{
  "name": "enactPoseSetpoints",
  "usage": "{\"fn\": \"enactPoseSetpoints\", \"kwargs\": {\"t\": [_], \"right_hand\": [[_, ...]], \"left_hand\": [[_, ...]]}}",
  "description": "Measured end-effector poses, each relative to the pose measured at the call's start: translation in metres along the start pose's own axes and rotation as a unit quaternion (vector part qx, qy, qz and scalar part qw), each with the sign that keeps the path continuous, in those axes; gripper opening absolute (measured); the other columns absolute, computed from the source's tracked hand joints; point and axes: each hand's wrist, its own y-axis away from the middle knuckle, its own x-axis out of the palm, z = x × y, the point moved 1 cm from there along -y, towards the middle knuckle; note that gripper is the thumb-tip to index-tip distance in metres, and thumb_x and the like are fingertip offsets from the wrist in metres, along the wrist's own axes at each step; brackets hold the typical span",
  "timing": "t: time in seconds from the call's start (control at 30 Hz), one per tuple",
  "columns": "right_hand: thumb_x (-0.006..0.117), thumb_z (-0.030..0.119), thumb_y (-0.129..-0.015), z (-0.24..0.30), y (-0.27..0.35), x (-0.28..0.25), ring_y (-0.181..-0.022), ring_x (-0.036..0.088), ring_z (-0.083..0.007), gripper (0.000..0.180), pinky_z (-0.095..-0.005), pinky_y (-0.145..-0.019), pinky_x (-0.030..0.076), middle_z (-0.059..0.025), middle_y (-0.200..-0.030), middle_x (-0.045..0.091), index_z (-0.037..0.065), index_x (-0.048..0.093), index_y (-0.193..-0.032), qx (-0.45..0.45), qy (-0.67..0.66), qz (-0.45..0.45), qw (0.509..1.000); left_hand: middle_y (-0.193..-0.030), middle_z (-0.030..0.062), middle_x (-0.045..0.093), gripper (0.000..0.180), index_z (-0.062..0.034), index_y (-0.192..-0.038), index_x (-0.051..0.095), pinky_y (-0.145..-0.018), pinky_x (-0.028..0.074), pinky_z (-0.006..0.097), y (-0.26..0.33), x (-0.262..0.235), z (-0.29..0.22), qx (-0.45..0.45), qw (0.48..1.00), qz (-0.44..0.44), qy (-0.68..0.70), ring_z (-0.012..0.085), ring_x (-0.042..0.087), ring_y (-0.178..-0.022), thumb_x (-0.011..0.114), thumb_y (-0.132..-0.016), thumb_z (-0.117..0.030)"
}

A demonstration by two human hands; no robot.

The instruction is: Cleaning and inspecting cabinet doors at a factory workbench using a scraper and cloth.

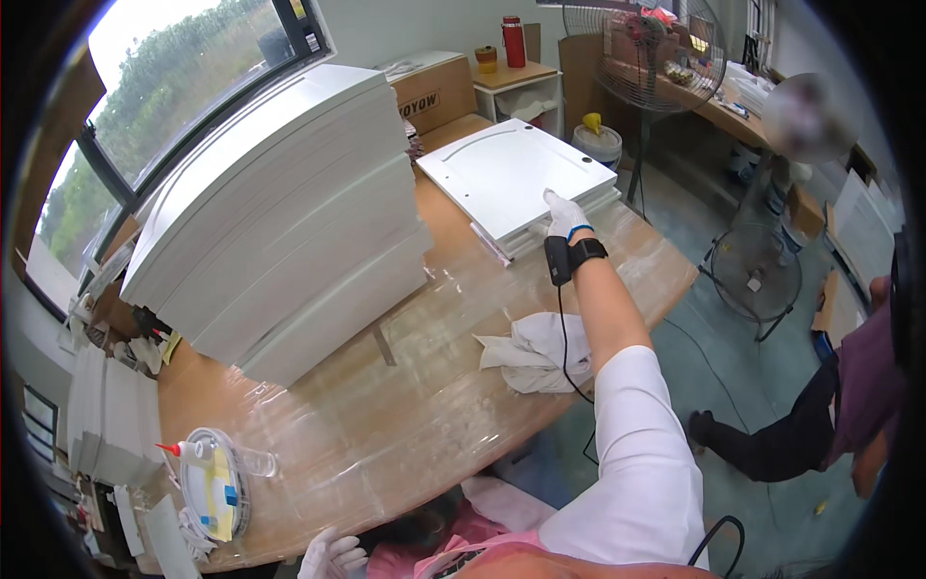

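Observation:
My right hand (pixel 567 216), in a white glove with a black strap and device on the wrist, grips the near edge of a white panel (pixel 516 179). The thumb lies on top; the other fingers are mostly hidden at the edge. This panel has a curved groove and several dark holes, and rests on a short stack of similar panels. Low in the view, near the table's front edge, my left hand (pixel 333 557) is gloved too, its fingers loosely apart with nothing in them. A crumpled white cloth (pixel 540 352) lies below my right forearm.
A tall stack of white panels (pixel 289 212) stands on the film-covered table (pixel 424 386). At the left are a round lid (pixel 214 487) and a red-tipped bottle (pixel 193 452). Fans (pixel 656 53) stand beyond the table; another person (pixel 820 415) is at the right.

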Motion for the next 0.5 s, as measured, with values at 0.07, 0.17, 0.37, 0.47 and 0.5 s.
{"fn": "enactPoseSetpoints", "kwargs": {"t": [0.07, 0.17, 0.37, 0.47, 0.5], "right_hand": [[0.06, 0.038, -0.09, 0.016, 0.016, 0.005, -0.103, 0.064, -0.0383, 0.051, -0.0439, -0.088, 0.051, -0.0237, -0.108, 0.067, -0.006, 0.063, -0.115, 0.098, -0.052, -0.044, 0.993], [0.057, 0.041, -0.086, 0.053, 0.06, 0.02, -0.106, 0.063, -0.0423, 0.048, -0.0461, -0.092, 0.051, -0.0269, -0.111, 0.066, -0.001, 0.068, -0.107, 0.001, 0.312, -0.099, 0.945], [0.054, 0.039, -0.088, 0.002, 0.072, 0.023, -0.104, 0.064, -0.0407, 0.042, -0.0475, -0.092, 0.05, -0.0247, -0.106, 0.068, 0.003, 0.072, -0.1, -0.188, 0.545, 0.102, 0.811], [0.056, 0.036, -0.088, 0.023, 0.117, 0.074, -0.099, 0.066, -0.04, 0.038, -0.0472, -0.085, 0.053, -0.0236, -0.101, 0.069, 0.002, 0.073, -0.094, -0.098, 0.518, 0.083, 0.846], [0.056, 0.037, -0.089, 0.017, 0.117, 0.082, -0.095, 0.067, -0.0382, 0.037, -0.0462, -0.081, 0.054, -0.0223, -0.098, 0.07, 0.004, 0.073, -0.093, -0.108, 0.542, 0.073, 0.83]], "left_hand": [[-0.119, 0.0188, 0.058, 0.052, -0.01, -0.142, 0.039, -0.093, 0.05, 0.043, -0.006, -0.018, 0.0, -0.016, 1.0, 0.021, -0.006, 0.0306, 0.058, -0.108, 0.052, -0.098, -0.036], [-0.116, 0.0212, 0.062, 0.054, -0.0094, -0.14, 0.042, -0.092, 0.052, 0.045, -0.034, -0.071, 0.021, -0.09, 0.98, 0.118, 0.136, 0.0336, 0.062, -0.108, 0.053, -0.098, -0.043], [-0.109, 0.0203, 0.066, 0.043, -0.0075, -0.132, 0.05, -0.08, 0.057, 0.045, -0.033, -0.003, 0.004, 0.002, 0.969, 0.166, 0.183, 0.0327, 0.068, -0.093, 0.048, -0.102, -0.038], [-0.111, 0.0222, 0.067, 0.043, -0.0069, -0.133, 0.049, -0.08, 0.058, 0.046, -0.012, -0.015, 0.006, 0.055, 0.992, 0.063, 0.096, 0.0341, 0.069, -0.089, 0.047, -0.103, -0.038], [-0.112, 0.0228, 0.067, 0.044, -0.0067, -0.133, 0.049, -0.079, 0.058, 0.047, -0.012, -0.02, 0.009, 0.048, 0.991, 0.063, 0.112, 0.0345, 0.069, -0.089, 0.047, -0.103, -0.038]]}}
